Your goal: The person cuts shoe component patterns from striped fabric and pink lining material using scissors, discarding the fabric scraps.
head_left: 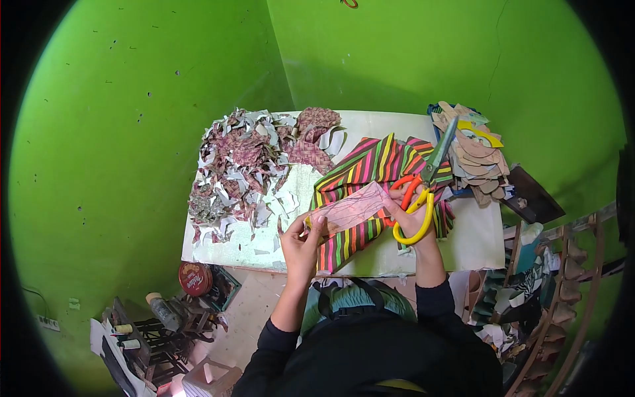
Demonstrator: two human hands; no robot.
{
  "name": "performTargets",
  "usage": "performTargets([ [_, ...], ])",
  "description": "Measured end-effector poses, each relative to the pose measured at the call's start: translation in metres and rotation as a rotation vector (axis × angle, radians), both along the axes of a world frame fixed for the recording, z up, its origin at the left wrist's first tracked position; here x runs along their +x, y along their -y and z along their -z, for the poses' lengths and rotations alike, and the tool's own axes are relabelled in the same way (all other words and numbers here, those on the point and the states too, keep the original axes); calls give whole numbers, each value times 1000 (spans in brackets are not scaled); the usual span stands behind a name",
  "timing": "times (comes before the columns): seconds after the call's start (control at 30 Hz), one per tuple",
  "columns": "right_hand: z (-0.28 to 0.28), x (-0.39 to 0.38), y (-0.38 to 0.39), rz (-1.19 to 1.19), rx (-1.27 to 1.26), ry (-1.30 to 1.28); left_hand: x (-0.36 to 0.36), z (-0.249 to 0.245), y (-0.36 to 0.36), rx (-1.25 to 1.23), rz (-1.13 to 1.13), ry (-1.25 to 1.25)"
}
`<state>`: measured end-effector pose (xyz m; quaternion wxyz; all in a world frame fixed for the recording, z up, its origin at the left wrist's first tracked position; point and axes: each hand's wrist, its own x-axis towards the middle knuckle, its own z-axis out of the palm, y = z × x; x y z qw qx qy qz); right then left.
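Note:
A pale pink rectangular piece (347, 210) with dark drawn lines is stretched between both hands. My left hand (302, 248) pinches its left end, thumb on top. My right hand (413, 210) is at its right end, with a pair of scissors (428, 173) carried in the same hand. The scissors have one orange and one yellow handle loop, and their blades point up and away to the right. Beneath the piece lies striped fabric (360, 165) in orange, green, yellow, pink and black, bunched across the table.
Patterned and white scraps (241, 155) are heaped on the left of the white table (473, 248). Stacked tan cut-outs (476, 159) sit at its right corner. Green walls (152, 59) close in behind. A round red tin (195, 278) stands below left; a cluttered rack (555, 284) is at right.

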<state>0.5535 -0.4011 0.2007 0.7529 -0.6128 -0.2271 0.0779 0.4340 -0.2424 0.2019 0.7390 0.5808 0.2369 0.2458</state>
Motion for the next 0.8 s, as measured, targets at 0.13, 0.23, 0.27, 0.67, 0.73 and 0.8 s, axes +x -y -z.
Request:
performTargets([
  [0.13, 2, 2, 6, -126, 68, -67, -3, 6, -5, 40, 2, 1],
  [0.23, 3, 4, 9, -137, 48, -70, -4, 4, -6, 29, 18, 8],
  [0.27, 4, 5, 10, -137, 47, -71, -5, 2, -6, 23, 31, 13],
  [0.67, 3, 13, 8, -220, 110, -96, -7, -2, -12, 117, 60, -19],
  [0.73, -5, 10, 8, -185, 51, -107, -7, -5, -12, 131, 51, -35],
  [0.8, -4, 9, 9, -189, 68, -144, -7, -6, -12, 145, 42, -51],
])
